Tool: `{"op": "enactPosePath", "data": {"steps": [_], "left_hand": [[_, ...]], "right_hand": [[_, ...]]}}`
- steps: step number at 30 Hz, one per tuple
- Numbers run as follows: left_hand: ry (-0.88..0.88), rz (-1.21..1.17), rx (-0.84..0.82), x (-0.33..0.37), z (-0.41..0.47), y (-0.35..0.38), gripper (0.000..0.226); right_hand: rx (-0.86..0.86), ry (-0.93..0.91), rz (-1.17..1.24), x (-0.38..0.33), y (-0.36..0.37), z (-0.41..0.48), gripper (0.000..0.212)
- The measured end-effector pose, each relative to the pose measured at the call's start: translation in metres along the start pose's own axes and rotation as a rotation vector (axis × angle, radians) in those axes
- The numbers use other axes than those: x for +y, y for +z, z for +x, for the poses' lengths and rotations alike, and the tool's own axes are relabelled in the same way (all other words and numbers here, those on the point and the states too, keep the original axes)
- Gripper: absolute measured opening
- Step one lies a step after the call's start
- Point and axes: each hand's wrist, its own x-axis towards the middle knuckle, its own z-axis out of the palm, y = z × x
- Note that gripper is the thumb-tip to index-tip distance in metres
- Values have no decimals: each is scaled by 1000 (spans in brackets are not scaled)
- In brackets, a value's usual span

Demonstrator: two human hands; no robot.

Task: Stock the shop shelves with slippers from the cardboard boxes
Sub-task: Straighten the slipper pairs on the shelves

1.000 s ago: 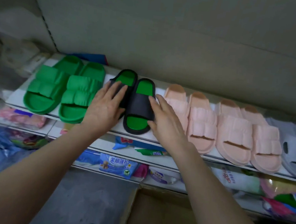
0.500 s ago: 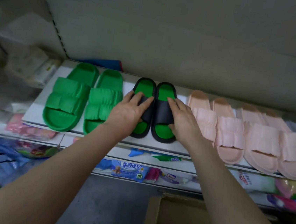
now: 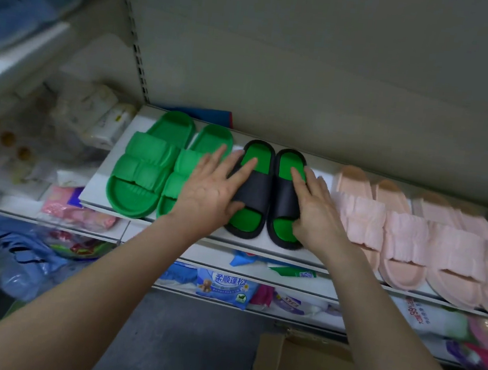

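Observation:
A pair of black slippers with green insoles [image 3: 266,193] lies side by side on the white shelf [image 3: 96,199], toes toward me. My left hand [image 3: 210,192] rests flat on the left slipper with straight, spread fingers. On the right slipper's outer side my right hand [image 3: 314,210] lies with fingers stretched along the strap. A green pair [image 3: 160,167] sits to the left and several pink slippers [image 3: 406,232] to the right. A cardboard box [image 3: 307,369] stands on the floor below.
Lower shelves hold packets and tissue packs [image 3: 223,285]. A slotted upright [image 3: 136,50] rises at the shelf's back left corner. Wrapped goods [image 3: 93,120] crowd the shelf to the left. Grey floor lies below.
The two black slippers came together and now lie straight and parallel. My fingers have straightened and spread over them. The view has shifted left and closer.

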Motion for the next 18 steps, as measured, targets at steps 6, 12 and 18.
{"op": "enactPosePath", "data": {"steps": [6,12,18], "left_hand": [[-283,159,-296,-66,-9,-25,91],[-326,131,-307,-83,-19,-27,91],[-310,106,-218,-98,-28,-27,93]], "right_hand": [[49,-203,-10,-71,15,14,82],[50,-205,-119,-112,31,32,90],[36,-229,-81,-122,35,38,87]]}}
